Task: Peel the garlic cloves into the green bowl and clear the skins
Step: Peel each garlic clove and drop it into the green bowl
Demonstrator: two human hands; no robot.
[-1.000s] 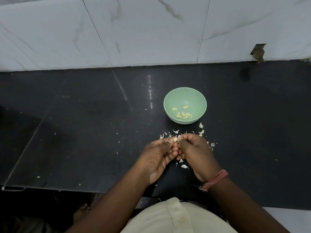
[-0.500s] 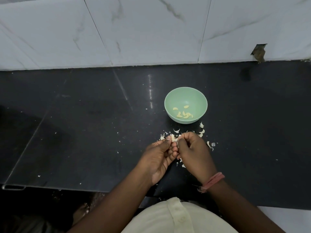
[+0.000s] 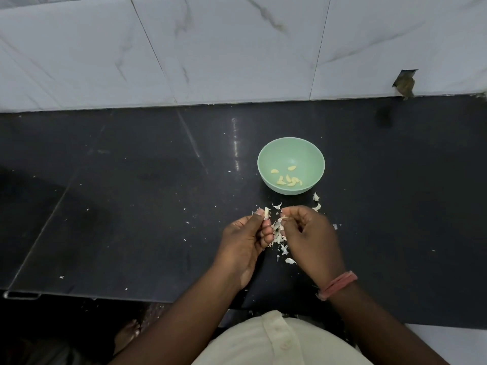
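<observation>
White marble-veined wall tiles fill the upper half of the frame, and below them runs the dark table [image 3: 131, 206], flecked with pale scraps. Your green bowl [image 3: 266, 164] sits just above centre with several peeled cloves [image 3: 287, 179] pooled at its bottom. Loose skins [image 3: 279, 237] lie scattered between the bowl and your hands, thickest right under your fingers.

Your left hand [image 3: 245, 241] has its grip closed on a garlic clove [image 3: 266, 213], pinched at the thumb tip. Your right hand [image 3: 308, 233] holds its fingertips together on what looks like a strip of skin, a little apart from the clove. To do this well, I'd keep the clove pinched low so most of it stays exposed, pull the strip away from the clove rather than along it, and let it fall onto the heap below instead of flicking it wide; that should make the later clearing easier. Carry the bare clove over the rim before letting go.

Whether the clove is fully bare is hard to judge; your thumb covers part of it. No unpeeled cloves show anywhere, and your palms hide whatever they might cup.
</observation>
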